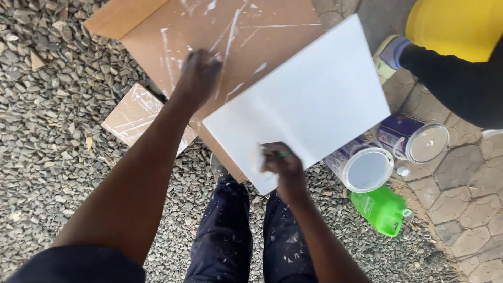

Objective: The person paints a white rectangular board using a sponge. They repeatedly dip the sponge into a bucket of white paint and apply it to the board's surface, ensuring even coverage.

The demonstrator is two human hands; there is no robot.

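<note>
The left hand (198, 76) reaches forward on a long straight arm, blurred, so I cannot tell whether it is open or closed, over the paint-streaked cardboard sheet (209, 36). Gravel (52, 131) lies open to the left. The right hand (280, 162) is closed around a green-handled brush (259, 157) at the near edge of the white board (314, 99). Two paint cans (387, 152) and a green bottle (380, 208) crowd the right.
</note>
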